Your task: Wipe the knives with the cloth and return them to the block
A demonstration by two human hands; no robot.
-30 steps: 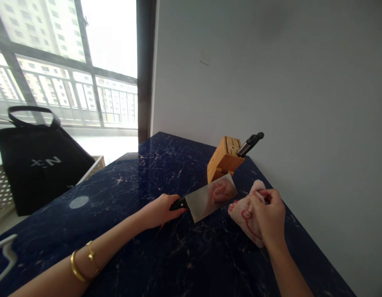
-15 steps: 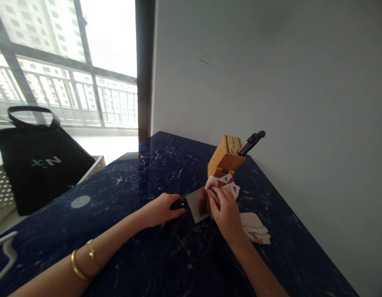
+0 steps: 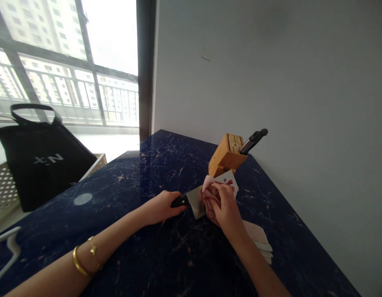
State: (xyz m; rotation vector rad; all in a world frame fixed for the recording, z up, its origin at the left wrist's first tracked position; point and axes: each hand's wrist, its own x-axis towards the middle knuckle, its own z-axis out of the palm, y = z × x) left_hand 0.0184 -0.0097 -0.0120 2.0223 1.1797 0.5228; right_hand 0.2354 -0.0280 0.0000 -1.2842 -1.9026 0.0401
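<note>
Your left hand (image 3: 161,206) is closed around the black handle of the cleaver (image 3: 196,202), which you hold low above the dark blue table (image 3: 166,264), its blade pointing to the wooden knife block (image 3: 225,156). Your right hand (image 3: 226,208) has its fingers pinched together on the cloth (image 3: 208,182), which covers the middle of the blade. Beside your right wrist lies some folded pale fabric (image 3: 259,236); whether it belongs to the same cloth, I cannot tell.

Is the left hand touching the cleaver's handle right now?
Touching: the head view shows the left hand gripping the cleaver's black handle, with digits on either side of it.
</note>
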